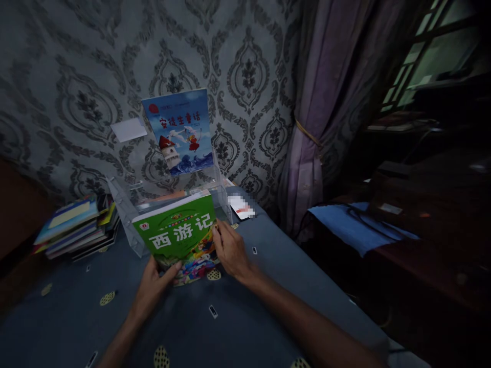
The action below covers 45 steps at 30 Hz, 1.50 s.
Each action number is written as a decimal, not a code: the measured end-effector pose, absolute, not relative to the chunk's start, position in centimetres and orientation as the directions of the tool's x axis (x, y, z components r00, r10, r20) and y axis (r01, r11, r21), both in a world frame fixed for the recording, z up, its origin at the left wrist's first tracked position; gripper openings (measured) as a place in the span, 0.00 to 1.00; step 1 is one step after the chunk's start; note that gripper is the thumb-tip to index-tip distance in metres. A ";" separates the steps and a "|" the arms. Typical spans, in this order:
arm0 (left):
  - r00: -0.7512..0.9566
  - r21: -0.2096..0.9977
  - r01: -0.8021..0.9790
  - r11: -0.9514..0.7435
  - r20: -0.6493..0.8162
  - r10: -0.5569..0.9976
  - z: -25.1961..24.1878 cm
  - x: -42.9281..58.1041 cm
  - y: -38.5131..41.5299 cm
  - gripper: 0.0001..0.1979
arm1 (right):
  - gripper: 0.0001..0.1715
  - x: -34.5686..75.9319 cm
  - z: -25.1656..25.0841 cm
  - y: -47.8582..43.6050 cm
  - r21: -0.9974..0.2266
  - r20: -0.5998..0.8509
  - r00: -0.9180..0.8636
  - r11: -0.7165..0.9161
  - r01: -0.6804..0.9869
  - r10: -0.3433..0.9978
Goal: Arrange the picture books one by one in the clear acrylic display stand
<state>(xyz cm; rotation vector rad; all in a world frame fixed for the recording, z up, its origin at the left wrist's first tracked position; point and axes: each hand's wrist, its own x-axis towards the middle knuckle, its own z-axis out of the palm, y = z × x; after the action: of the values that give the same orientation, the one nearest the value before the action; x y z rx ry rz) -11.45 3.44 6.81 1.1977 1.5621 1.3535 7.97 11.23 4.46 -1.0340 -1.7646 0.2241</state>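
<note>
You are gripping the green book [174, 243] with both hands: your left grip [156, 280] is holding it near the lower left corner, thumb lying over the cover, and your right grip [233, 251] is pinching its right edge. Between the two grips the book is facing you, tilting in front of the clear rack [128, 220]; you cannot tell whether its lower edge is touching the rack or the table [253, 317]. Beyond and above both grips, a blue book [184, 130] is standing upright at the rack's rear. Left of your left grip, a pile of books [79, 230] is lying, well apart. Just beyond your right grip, a partly blurred white item [241, 208] is lying beside the rack. You are apparently steadying and squaring the green book; the next move is probably calling for even pressure from both grips, with the edges staying clear of the rack's side walls
</note>
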 end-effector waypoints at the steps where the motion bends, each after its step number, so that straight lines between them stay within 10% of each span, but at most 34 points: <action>1: -0.291 0.984 0.179 0.013 0.040 0.956 6.9 -11.4 3.4 0.32 | 0.22 8.0 4.5 11.2 -0.571 0.686 -0.097 0.616 0.542 0.721; 7: -0.292 0.980 0.199 0.027 0.033 0.956 8.2 -11.7 3.8 0.35 | 0.20 7.9 5.7 10.8 -0.544 0.742 -0.080 0.668 0.508 0.666; 13: -0.273 0.924 0.291 -0.249 0.330 0.904 12.7 -12.1 6.8 0.30 | 0.18 8.2 11.0 12.6 -0.472 0.819 -0.074 0.742 0.477 0.569; 24: 0.008 0.487 0.479 -0.730 0.829 0.559 26.3 -12.2 16.2 0.28 | 0.18 10.4 24.8 21.4 -0.230 0.950 -0.114 0.895 0.382 0.292; 45: 0.016 0.541 0.447 -0.713 0.792 0.611 22.6 -12.4 21.1 0.29 | 0.23 11.3 21.6 25.4 -0.329 0.886 -0.194 0.866 0.376 0.421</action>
<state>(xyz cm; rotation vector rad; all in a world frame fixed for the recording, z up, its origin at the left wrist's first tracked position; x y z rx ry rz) -12.36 21.14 22.60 2.1361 1.1224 1.7891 11.25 25.39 21.60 -0.6031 -1.8056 0.0453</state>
